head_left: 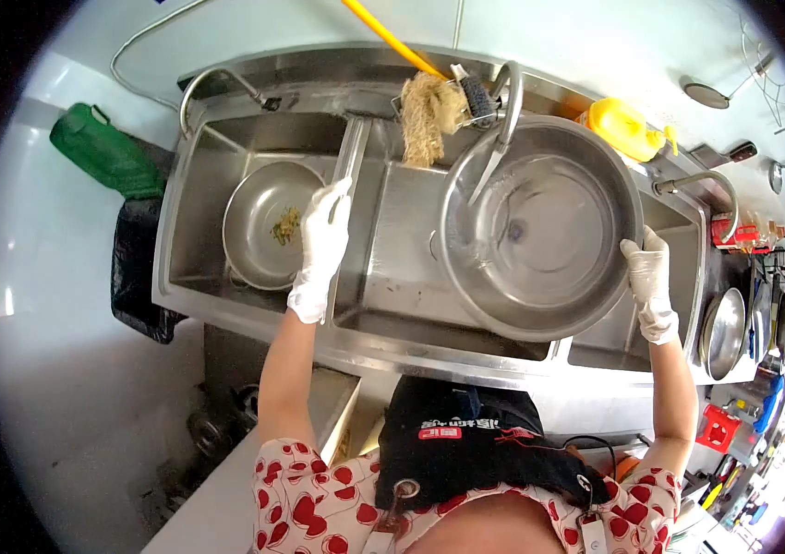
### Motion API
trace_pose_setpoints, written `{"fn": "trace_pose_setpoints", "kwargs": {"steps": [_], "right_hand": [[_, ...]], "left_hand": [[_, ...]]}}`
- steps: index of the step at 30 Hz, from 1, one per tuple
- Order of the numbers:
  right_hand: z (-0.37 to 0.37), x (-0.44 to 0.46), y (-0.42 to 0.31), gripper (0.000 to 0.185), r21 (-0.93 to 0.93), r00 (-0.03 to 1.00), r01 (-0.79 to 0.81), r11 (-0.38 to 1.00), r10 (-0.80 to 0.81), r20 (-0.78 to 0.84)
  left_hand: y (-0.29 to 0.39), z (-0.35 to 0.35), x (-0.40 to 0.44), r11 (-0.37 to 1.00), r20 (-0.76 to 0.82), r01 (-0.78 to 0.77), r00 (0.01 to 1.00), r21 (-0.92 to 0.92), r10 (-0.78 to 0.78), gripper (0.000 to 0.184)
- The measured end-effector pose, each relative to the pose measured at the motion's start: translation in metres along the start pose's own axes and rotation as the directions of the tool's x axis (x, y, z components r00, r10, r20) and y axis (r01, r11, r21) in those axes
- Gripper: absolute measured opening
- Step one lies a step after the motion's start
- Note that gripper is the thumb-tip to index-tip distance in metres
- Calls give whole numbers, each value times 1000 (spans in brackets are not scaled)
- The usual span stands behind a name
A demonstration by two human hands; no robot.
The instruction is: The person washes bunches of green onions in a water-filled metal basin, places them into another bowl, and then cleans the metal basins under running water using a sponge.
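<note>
My left hand, in a white glove, hovers at the right side of a steel bowl in the left sink. Its fingers are stretched out, and nothing shows in them. Green and yellow food scraps lie in that bowl. My right hand, also gloved, grips the right rim of a large metal basin. The basin rests across the middle and right sinks, with clear water in it. A faucet runs a stream into the basin's left side.
A long-handled mop head and a dark brush sit behind the middle sink. A yellow jug stands behind the basin. Another faucet arches over the left sink. A green container is at the far left.
</note>
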State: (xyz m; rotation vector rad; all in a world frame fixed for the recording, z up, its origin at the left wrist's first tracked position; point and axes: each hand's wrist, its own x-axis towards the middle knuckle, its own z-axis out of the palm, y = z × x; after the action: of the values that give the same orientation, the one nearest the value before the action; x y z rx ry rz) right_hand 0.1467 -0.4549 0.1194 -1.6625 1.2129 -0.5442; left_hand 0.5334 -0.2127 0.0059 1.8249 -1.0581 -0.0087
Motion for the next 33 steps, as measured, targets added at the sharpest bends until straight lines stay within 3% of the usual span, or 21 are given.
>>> {"fn": "trace_pose_setpoints", "kwargs": {"steps": [1,3,5,7,8,9,10,12,14,16,17,20,21,23,24,26,29,30,32,33], "right_hand": [[2,0,2,35,-48,999,31,998,-31,14],[27,-12,-12,39,-407,977,201,891,-213,16],[51,-8,25,53,-463,866,485,742,-482,136],[83,-20,26,56,-532,897,440,724,-329,294],[101,-24,33,55,-431,850,520,737,-398,346],[114,-28,42,52,-357,720,690,630,-548,425],[127,-40,27,47,-390,763,612,688,-383,521],[143,-48,47,43,-371,693,698,613,-448,564],[146,-58,49,41,-465,561,827,316,-512,650],[146,-62,56,39,-525,421,851,-7,-589,690],[145,-62,60,26,-531,315,826,-187,-629,711],[128,-64,55,6,-408,190,907,-107,-760,622],[118,-63,53,9,-389,169,915,-109,-770,615],[92,-61,43,9,-337,196,940,-49,-730,655],[82,-61,42,10,-391,161,907,-159,-727,668],[62,-62,38,14,-440,84,843,-310,-732,677],[42,-61,38,19,-230,-12,956,-182,-807,590],[30,-61,36,10,-207,-5,963,-174,-778,628],[17,-66,26,30,-174,248,969,177,-724,644],[12,-64,26,43,-175,326,942,287,-652,685]], "left_hand": [[-7,-5,-19,999,2,39,999,-9,-39,22],[-29,-9,-62,987,-36,120,992,-109,-124,19],[-28,-20,-90,963,-66,216,971,-160,-229,17],[-16,-32,-113,927,-83,338,932,-163,-354,16],[-13,-36,-125,897,-103,383,905,-221,-412,16],[-4,-42,-131,870,-107,414,885,-266,-454,17],[-3,-45,-139,852,-131,433,864,-295,-485,17],[0,-51,-155,828,-180,476,823,-298,-538,18],[18,-51,-162,808,-219,487,794,-331,-568,18],[29,-48,-172,811,-247,516,778,-275,-578,19],[34,-44,-178,831,-282,500,784,-243,-554,18],[47,-31,-188,896,-358,423,823,-133,-442,24],[52,-26,-191,906,-380,402,823,-135,-422,28],[68,-15,-191,924,-421,356,823,-139,-381,39],[66,-14,-194,888,-346,420,817,-188,-461,53],[72,-8,-196,873,-315,466,815,-141,-486,59],[81,-1,-197,888,-272,457,850,-47,-452,76],[82,2,-195,893,-263,449,858,-37,-442,79],[99,4,-187,873,-203,470,874,129,-440,80],[99,3,-186,888,-175,454,882,74,-437,76]]}}
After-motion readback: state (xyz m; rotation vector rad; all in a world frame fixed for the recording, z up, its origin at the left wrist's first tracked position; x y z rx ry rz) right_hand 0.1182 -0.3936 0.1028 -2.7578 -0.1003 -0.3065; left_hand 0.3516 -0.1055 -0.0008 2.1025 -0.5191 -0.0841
